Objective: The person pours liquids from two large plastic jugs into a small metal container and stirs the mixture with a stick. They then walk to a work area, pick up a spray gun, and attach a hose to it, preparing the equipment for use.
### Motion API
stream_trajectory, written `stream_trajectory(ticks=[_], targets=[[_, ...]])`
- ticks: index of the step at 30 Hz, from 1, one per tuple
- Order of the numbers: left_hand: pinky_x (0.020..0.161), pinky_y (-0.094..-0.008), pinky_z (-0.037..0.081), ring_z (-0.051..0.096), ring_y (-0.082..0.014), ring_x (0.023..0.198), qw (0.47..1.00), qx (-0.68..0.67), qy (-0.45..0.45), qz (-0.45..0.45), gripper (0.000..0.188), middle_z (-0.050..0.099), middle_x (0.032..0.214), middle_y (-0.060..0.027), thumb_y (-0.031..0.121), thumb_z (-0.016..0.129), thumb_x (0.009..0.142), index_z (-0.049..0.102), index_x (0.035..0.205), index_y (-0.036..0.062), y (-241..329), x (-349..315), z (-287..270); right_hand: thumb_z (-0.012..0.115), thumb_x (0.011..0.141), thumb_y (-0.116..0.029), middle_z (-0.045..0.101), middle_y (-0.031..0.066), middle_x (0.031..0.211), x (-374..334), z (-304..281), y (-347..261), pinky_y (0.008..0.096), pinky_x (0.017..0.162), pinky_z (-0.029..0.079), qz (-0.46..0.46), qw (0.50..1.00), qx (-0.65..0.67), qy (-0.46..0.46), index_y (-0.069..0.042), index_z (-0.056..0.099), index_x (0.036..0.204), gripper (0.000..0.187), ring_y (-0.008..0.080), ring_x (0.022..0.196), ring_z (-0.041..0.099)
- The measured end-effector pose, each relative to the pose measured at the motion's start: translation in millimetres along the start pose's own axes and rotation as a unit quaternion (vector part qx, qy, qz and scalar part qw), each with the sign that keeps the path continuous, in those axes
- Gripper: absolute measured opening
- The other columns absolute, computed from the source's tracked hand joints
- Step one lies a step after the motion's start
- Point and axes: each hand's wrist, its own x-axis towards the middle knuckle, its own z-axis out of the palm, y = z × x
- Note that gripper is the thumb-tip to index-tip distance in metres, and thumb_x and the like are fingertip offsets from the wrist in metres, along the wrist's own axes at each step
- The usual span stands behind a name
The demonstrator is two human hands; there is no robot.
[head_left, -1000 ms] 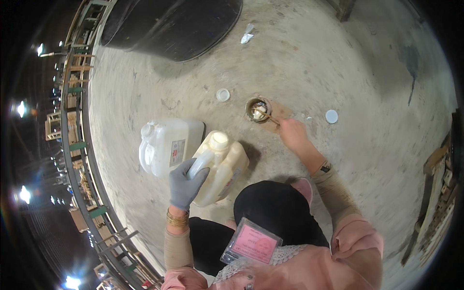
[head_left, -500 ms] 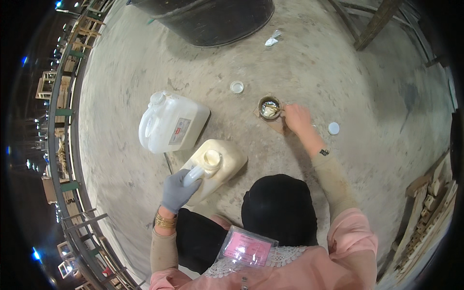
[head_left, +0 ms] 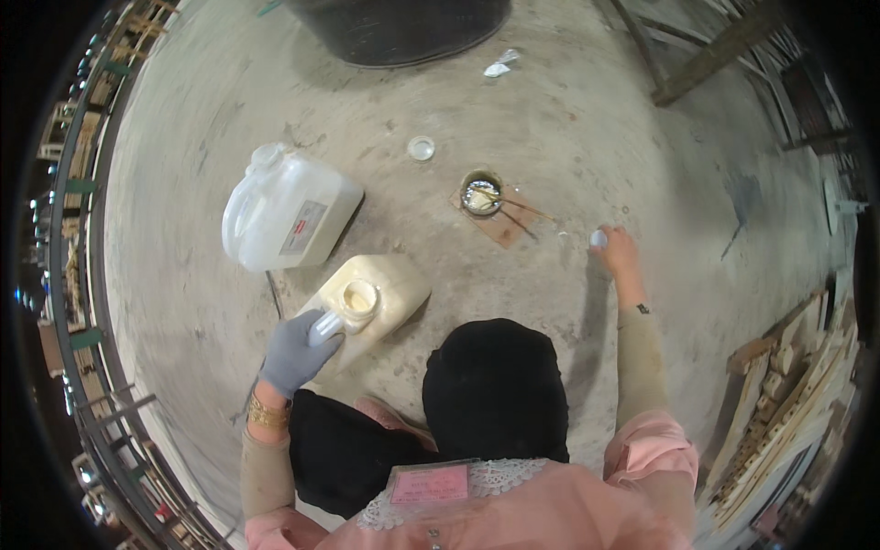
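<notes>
My left hand (head_left: 298,351), in a grey glove, is wrapped round the handle of an uncapped jug (head_left: 390,286) of cream-coloured liquid standing on the floor. Bare and out to the right, my right hand (head_left: 621,255) pinches a white cap (head_left: 599,238) just by the floor. Between the hands and farther off, a small round pot (head_left: 481,174) sits on a brown square board (head_left: 507,231). Pale stuff shows inside it, and thin sticks (head_left: 524,206) lean out over its rim. A second jug (head_left: 307,197), whitish with a label and its cap on, stands left of the first.
A white ring-shaped lid (head_left: 421,148) lies on the concrete floor beyond the jugs. Farther off are a crumpled clear plastic bag (head_left: 500,64) and a large black tub (head_left: 394,32). Wooden pieces (head_left: 779,385) are stacked at the right, and a wooden leg (head_left: 715,60) stands far right.
My right hand has let go of the stick in the pot, moved right and nearer, and taken hold of the white cap. My left hand keeps its grip on the jug handle.
</notes>
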Motion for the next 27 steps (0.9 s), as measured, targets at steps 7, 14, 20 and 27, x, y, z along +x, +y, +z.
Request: stream_trajectory(ticks=[7, 14, 20, 27], targets=[[0.061, -0.0361, 0.046, 0.06, -0.0305, 0.065, 0.999, 0.002, -0.008, 0.033, 0.031, 0.061, 0.073, -0.0174, 0.029, 0.064, 0.071, 0.061, 0.089, 0.0042, -3.1, 6.8, -1.3, 0.069, 0.071, -0.014, 0.059, 0.0124, 0.105, 7.9, -23.2, -3.7, 0.0324, 0.072, 0.051, -0.043, 0.958, 0.267, 0.1, -0.006, 0.057, 0.112, 0.044, 0.0211, 0.088, 0.06], [0.064, -0.0386, 0.046, 0.059, -0.0343, 0.07, 0.999, 0.035, -0.014, 0.009, 0.027, 0.061, 0.078, -0.0172, 0.03, 0.061, 0.071, 0.062, 0.087, 0.0084, -3.9, -0.8, -4.5, 0.067, 0.071, -0.009, 0.06, 0.0095, 0.099, -87.3, -131.7, -228.7, 0.0294, 0.072, 0.05, -0.491, 0.787, 0.344, -0.147, -0.003, 0.056, 0.11, 0.041, 0.0207, 0.082, 0.059], [0.064, -0.0396, 0.046, 0.058, -0.0343, 0.072, 0.999, 0.021, 0.013, 0.045, 0.024, 0.061, 0.076, -0.0158, 0.03, 0.057, 0.072, 0.061, 0.082, 0.008, -11.5, 0.2, 1.5, 0.068, 0.072, -0.014, 0.057, 0.0145, 0.097, -115.4, -139.4, -288.2, 0.0369, 0.073, 0.045, -0.579, 0.766, 0.193, -0.202, -0.002, 0.055, 0.109, 0.041, 0.0306, 0.081, 0.056], [0.065, -0.0403, 0.046, 0.059, -0.034, 0.073, 0.998, 0.021, 0.019, 0.054, 0.026, 0.062, 0.078, -0.0152, 0.032, 0.052, 0.075, 0.063, 0.081, 0.0091, -10.4, -1.3, 1.6, 0.069, 0.071, -0.016, 0.058, 0.0182, 0.093, -129.6, -136.8, -302.2, 0.0382, 0.072, 0.046, -0.587, 0.786, 0.119, -0.152, 0.002, 0.055, 0.107, 0.043, 0.0322, 0.08, 0.056]])
